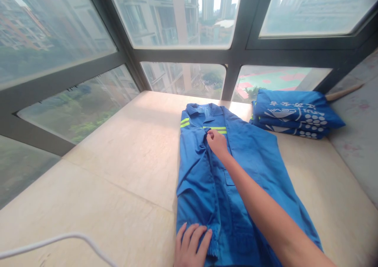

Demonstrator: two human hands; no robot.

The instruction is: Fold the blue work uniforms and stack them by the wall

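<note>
A blue work jacket [248, 149] with yellow-green stripes lies on the pale stone ledge, its collar toward the window. Its left-hand side and sleeve are folded inward over the front. My right hand [217, 141] reaches across the jacket and pinches the cloth near the chest stripes, fingers closed. Down by the sleeve's gathered cuff, my left hand [193, 244] rests flat on the fabric with fingers stretched out. The jacket's lower edge is partly out of view, and my right forearm covers part of its front.
Folded blue garments [295, 113] with white printing are stacked at the back right, beside a patterned wall [357, 141]. A white cable [67, 236] crosses the ledge [126, 160] at the lower left. Dark-framed windows [183, 56] border the ledge.
</note>
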